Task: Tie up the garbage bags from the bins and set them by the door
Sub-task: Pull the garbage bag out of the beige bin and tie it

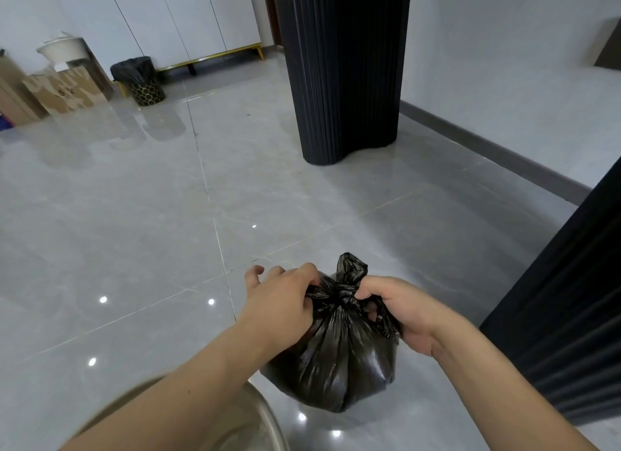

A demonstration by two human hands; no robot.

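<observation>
Garbage bag (pixel 336 350) hangs above the floor (pixel 134 249), held up so its knot can be tightened: the left hand (pixel 282 302) and right hand (pixel 400 308) each pinch one twisted end.

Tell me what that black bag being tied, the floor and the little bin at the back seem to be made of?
The black bag looks like thin glossy plastic film: it crinkles into fine shiny folds where both hands gather it. The floor appears to be polished grey tile, with grout lines and mirror-like light spots. The little bin may be dark metal mesh, judging by its gold honeycomb pattern, lined with similar black film.
</observation>
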